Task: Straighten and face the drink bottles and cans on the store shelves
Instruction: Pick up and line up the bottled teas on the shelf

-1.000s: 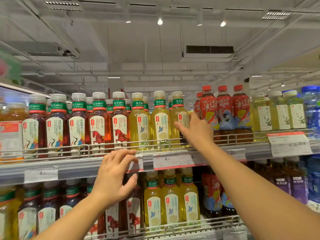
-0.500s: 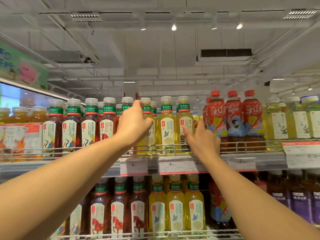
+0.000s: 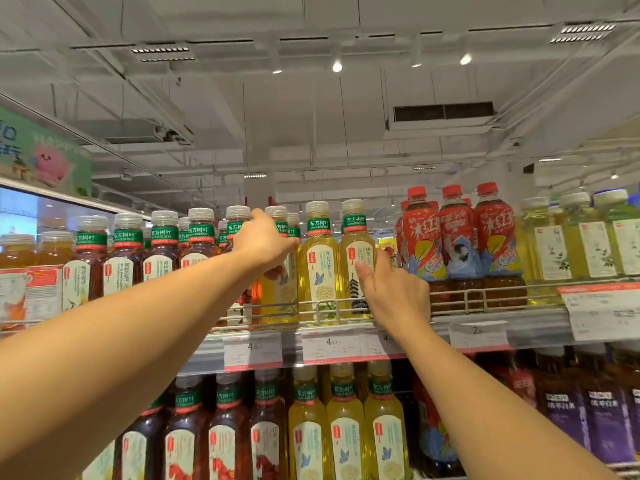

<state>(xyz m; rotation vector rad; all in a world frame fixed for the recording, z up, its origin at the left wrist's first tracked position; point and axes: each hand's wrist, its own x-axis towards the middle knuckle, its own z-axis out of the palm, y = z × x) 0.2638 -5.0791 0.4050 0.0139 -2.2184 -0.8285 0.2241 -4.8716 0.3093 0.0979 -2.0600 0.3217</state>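
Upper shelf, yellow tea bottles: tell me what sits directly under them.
Under the upper shelf, price tags hang on its edge; below stand more yellow bottles, with dark red bottles beside them. Anything behind that front row is hidden.

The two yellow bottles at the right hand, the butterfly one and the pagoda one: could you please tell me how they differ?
The butterfly bottle stands free of both hands; the pagoda bottle is pinched by the right hand. The butterfly bottle's label shows a blue butterfly, the pagoda bottle's a dark tower. Both are upright, yellow, white-capped, green-banded, facing forward behind the wire rail.
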